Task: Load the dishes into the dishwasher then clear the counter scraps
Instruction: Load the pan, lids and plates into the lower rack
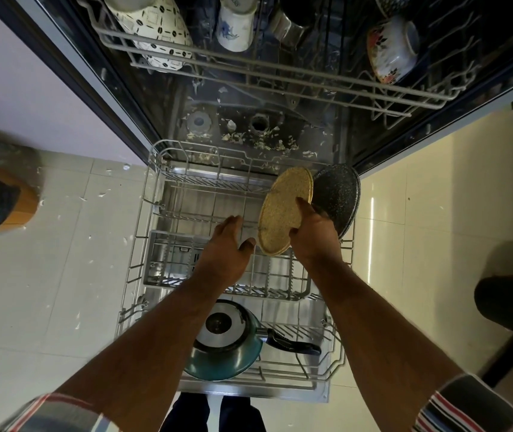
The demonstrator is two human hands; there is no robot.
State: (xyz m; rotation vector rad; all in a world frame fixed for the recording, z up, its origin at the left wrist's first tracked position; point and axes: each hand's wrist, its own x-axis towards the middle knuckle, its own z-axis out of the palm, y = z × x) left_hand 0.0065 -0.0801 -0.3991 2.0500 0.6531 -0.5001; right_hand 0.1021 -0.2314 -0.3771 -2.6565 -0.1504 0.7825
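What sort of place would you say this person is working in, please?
Most likely a home kitchen: an open dishwasher with its lower rack pulled out over a tiled floor, cups and a bowl in the upper rack, and a teal pan.

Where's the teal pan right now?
Head view: teal pan sits upside down at the lower rack's near end, between the forearms, handle pointing right.

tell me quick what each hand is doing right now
Left hand: open, fingers relaxed, holding nothing, over the lower rack.
Right hand: grip closed on the yellow speckled plate, held upright.
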